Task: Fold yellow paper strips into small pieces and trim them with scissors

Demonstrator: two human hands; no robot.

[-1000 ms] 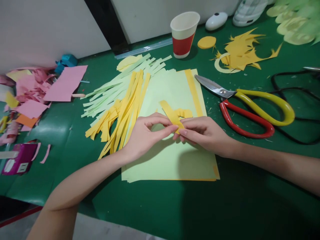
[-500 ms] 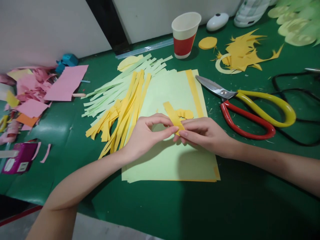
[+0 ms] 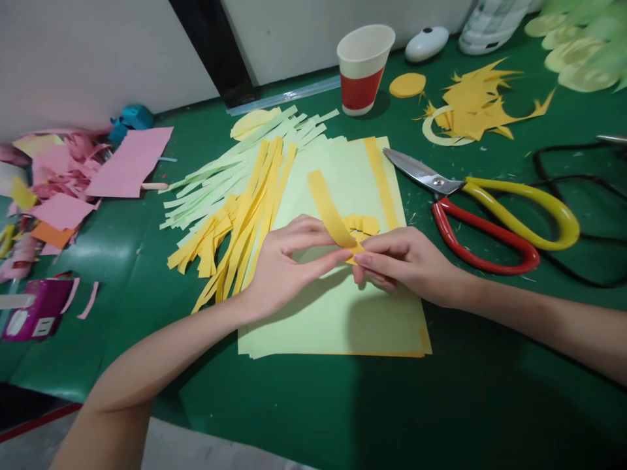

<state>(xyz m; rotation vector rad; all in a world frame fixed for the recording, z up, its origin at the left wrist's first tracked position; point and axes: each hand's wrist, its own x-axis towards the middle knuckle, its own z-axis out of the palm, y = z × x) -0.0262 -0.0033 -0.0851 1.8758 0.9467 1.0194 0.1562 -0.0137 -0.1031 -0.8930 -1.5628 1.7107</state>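
Note:
Over a stack of pale green paper sheets point(image 3: 294, 326), my left hand point(image 3: 298, 258) and my right hand point(image 3: 411, 264) pinch the lower end of a yellow paper strip point(image 3: 324, 199) between thumbs and fingers. The strip's free end curves up and away to the left. Just behind my fingers, several small yellow folded paper pieces point(image 3: 362, 224) lie on the sheets. Beside my left hand lie long yellow paper strips point(image 3: 259, 209) and shorter yellow strips point(image 3: 208, 238), with pale green strips point(image 3: 215, 176) further back.
Scissors point(image 3: 441, 185) with red and yellow handles lie at the right, near a black cord point(image 3: 543, 153). At the back stand a paper cup point(image 3: 365, 72) and yellow paper scraps point(image 3: 475, 98). Pink paper point(image 3: 130, 163) and a purple box point(image 3: 42, 310) lie left.
More of the yellow strip now extends up and left from my fingers, and it bends in a curve. My right hand has shifted slightly; both hands keep their pinch.

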